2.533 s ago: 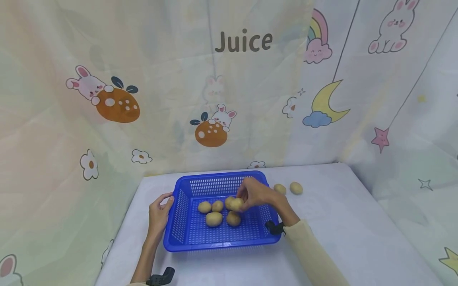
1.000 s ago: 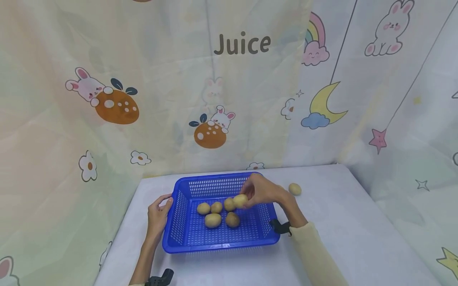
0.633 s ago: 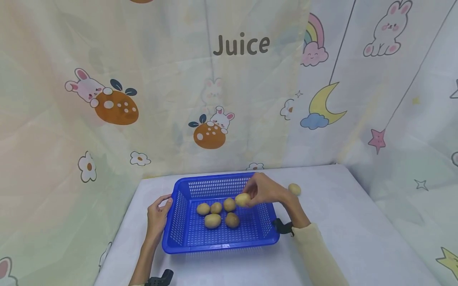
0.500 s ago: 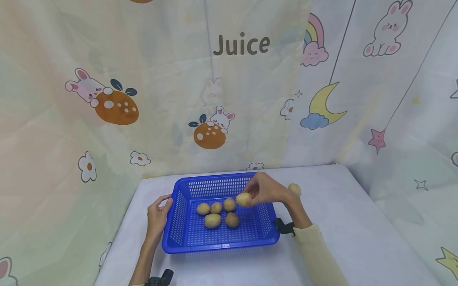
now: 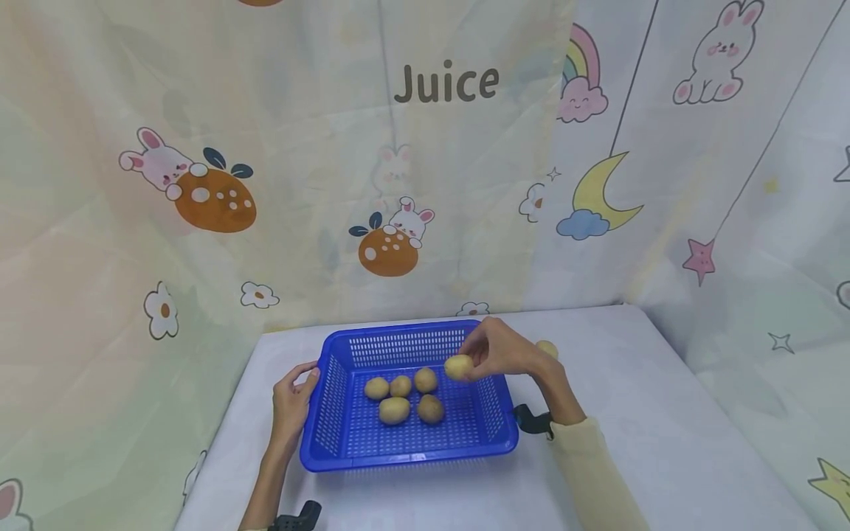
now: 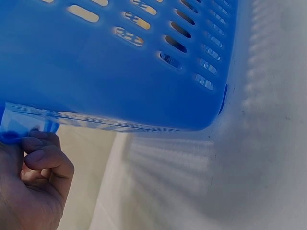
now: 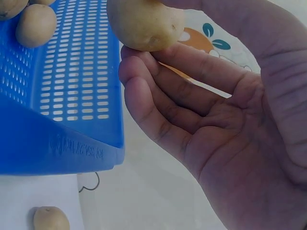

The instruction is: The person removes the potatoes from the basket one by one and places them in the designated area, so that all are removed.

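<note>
A blue plastic basket (image 5: 412,457) with slotted sides stands on the table, several potatoes (image 5: 395,411) lying on its floor. My left hand (image 5: 290,402) grips the basket's left rim; the left wrist view shows its fingers (image 6: 48,155) curled at the rim. Between the thumb and fingers of my right hand (image 5: 501,350) a pale yellow potato (image 5: 458,367) is pinched, held above the right part of the basket. In the right wrist view this potato (image 7: 144,24) sits at the fingertips, its top cut off by the frame edge.
Beyond the basket's right side a loose potato (image 5: 547,348) lies on the white-covered table (image 5: 637,391), partly hidden by my right wrist. Behind the table hangs a printed cloth (image 5: 319,147) with rabbits and the word Juice.
My right hand has moved right and slightly up with its potato, away from the other potatoes in the basket. It now hides one potato on the table. My left hand keeps its grip.
</note>
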Tool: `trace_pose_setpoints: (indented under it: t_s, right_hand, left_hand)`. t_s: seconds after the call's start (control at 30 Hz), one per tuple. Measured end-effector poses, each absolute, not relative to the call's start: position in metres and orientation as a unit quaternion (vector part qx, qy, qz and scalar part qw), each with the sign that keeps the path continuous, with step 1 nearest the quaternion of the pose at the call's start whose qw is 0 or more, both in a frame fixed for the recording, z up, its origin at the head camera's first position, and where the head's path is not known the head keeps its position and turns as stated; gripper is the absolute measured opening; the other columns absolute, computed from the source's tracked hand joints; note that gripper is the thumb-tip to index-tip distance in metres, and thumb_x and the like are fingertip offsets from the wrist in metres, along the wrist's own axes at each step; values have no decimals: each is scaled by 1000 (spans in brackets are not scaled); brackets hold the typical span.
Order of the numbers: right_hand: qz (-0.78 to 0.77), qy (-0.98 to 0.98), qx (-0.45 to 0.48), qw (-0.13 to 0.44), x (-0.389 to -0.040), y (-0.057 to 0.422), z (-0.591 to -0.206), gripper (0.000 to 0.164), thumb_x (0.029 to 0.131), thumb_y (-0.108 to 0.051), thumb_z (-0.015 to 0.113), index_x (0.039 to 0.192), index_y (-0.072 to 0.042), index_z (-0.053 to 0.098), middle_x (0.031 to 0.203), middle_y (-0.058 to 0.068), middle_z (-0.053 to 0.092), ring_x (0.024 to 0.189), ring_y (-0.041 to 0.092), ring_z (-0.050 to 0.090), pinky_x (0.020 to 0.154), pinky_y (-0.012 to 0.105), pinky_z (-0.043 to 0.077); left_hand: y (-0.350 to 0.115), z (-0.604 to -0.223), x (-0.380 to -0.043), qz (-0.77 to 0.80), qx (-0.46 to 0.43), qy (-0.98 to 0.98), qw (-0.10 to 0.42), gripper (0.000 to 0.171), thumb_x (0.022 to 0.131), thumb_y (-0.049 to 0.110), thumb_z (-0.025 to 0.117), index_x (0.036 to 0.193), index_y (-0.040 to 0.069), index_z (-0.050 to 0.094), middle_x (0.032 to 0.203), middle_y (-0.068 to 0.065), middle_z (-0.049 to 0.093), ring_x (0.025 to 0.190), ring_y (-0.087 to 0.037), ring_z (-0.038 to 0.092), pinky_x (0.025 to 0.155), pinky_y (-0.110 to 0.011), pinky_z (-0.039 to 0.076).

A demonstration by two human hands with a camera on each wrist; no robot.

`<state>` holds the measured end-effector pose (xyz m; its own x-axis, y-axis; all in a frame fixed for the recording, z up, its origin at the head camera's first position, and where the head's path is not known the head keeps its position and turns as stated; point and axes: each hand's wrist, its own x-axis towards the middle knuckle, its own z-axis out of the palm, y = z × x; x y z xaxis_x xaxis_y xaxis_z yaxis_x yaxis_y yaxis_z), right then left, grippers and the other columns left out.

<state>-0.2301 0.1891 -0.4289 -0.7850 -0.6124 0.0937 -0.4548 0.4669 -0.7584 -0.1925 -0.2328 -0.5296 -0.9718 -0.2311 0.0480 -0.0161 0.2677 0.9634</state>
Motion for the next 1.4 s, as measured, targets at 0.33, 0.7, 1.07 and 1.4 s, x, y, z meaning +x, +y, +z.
trace_pose_setpoints:
  t_s: [0.33, 0.7, 1.07, 1.4]
  right_hand:
    - [-414, 851, -306, 102, -230, 193, -433, 26, 80, -17, 96, 103, -9, 85, 88, 1, 80, 74, 15, 70, 69, 29, 62]
    - [-412, 854, -305, 88, -232, 201, -430, 27, 80, -16, 94, 105, -8, 84, 92, 1, 80, 78, 17, 72, 74, 30, 64]
    - [-409, 864, -285, 72, -231, 212, -433, 29, 82, -25, 94, 106, -10, 85, 96, 0, 81, 84, 19, 73, 78, 31, 63]
    - [-418, 867, -266, 58, -229, 225, -434, 28, 81, -19, 93, 106, -9, 84, 95, 3, 81, 85, 22, 72, 77, 30, 62]
  left_hand:
    - [-234, -532, -193, -602, 76, -790, 90, 38, 114, 28, 61, 141, 1, 68, 97, -20, 82, 64, -7, 74, 58, -22, 58]
    - [-235, -534, -198, -606, 78, -787, 80, 40, 115, 29, 59, 144, 2, 66, 105, -22, 83, 66, -6, 75, 60, -22, 59]
    - [-236, -537, -197, -608, 81, -785, 80, 41, 115, 29, 59, 145, 2, 66, 106, -23, 83, 66, -6, 75, 60, -22, 59]
    - [-236, -535, -196, -608, 77, -786, 81, 40, 115, 28, 59, 144, 1, 65, 105, -24, 82, 66, -6, 75, 59, -22, 59]
